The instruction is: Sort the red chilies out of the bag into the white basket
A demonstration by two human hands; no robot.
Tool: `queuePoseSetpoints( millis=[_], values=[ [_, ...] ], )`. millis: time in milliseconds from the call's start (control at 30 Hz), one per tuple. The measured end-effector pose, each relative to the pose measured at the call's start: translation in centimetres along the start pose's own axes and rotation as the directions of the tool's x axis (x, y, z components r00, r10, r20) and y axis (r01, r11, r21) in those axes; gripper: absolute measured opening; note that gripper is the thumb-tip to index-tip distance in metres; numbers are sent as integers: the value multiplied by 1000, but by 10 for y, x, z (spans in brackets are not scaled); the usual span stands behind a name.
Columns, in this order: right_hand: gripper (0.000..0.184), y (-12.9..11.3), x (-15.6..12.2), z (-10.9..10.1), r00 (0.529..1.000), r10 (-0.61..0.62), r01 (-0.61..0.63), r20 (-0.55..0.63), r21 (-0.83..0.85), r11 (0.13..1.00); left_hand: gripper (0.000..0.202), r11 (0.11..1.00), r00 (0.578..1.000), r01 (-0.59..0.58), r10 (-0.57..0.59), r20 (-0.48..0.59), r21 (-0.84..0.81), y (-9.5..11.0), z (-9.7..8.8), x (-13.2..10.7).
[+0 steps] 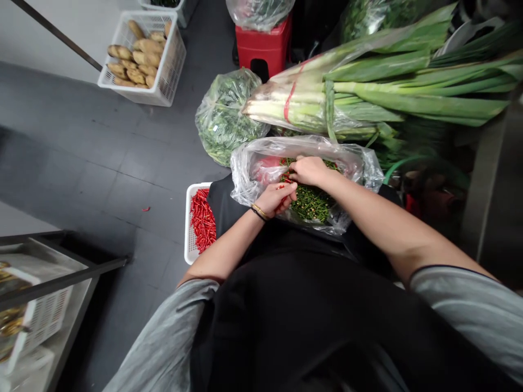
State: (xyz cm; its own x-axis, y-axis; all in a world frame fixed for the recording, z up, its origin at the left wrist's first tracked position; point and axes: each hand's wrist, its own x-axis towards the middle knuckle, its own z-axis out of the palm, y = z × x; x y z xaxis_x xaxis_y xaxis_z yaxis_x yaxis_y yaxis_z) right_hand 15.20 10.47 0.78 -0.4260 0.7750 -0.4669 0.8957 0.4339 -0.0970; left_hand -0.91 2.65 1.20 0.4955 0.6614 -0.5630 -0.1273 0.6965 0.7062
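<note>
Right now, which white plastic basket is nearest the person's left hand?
The white plastic basket holding slender red chillies; the brown-tuber basket and others stand farther away.

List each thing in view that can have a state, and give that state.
Plastic bag: open, holding green-stemmed chillies
Left hand: curled around red chillies
Right hand: in the bag's mouth; grip unclear
White basket: uncovered, holding loose red chillies
Stray chilli: lying on the floor
Leeks: bound, partly bagged
Bag of greens: full; closure unclear
Crate: upright, uncovered, holding tubers
</note>
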Motion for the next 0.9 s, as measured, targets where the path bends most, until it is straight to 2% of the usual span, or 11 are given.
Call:
queuePoseSetpoints(
  millis=[67,133,267,333,400,467,533,633,733,800,900],
  values=[
    [35,-4,9,2,1000,-2,3,31,-33,999,43,1000,998,17,-17,-57,15,-2,-4,-3],
    [30,5,8,0,1000,-5,5,-9,4,1000,40,1000,994,18,-17,-110,9,-4,-7,-4],
    [33,34,-28,-13,997,-23,48,-76,355,933,35,988,974,-120,137,-182,100,-2,1,7],
    [39,35,-53,-16,990,-54,113,-129,508,854,33,968,966,-197,219,-136,158,2,13,16],
    [40,28,-74,-13,971,-32,156,-239,525,837,34,965,976,-199,210,-49,168,5,25,21],
    [40,19,-87,-5,931,60,111,-359,438,892,37,985,993,-114,110,41,128,4,32,19],
    [40,13,-90,6,901,158,-22,-404,321,947,38,998,992,1,-9,125,61,-1,32,12],
    [41,14,-79,22,948,209,-179,-240,142,974,34,996,979,65,-53,198,-54,-8,18,-1],
    [33,24,-68,28,986,162,-161,-29,27,987,34,990,979,-1,30,202,-143,-7,1,-7],
    [27,32,-71,27,990,143,-141,-22,52,989,35,986,983,-41,69,171,-165,-5,-4,-7],
    [24,35,-90,24,979,150,-119,-141,212,970,40,990,996,-30,42,82,-140,-5,2,-2]
  ],
)
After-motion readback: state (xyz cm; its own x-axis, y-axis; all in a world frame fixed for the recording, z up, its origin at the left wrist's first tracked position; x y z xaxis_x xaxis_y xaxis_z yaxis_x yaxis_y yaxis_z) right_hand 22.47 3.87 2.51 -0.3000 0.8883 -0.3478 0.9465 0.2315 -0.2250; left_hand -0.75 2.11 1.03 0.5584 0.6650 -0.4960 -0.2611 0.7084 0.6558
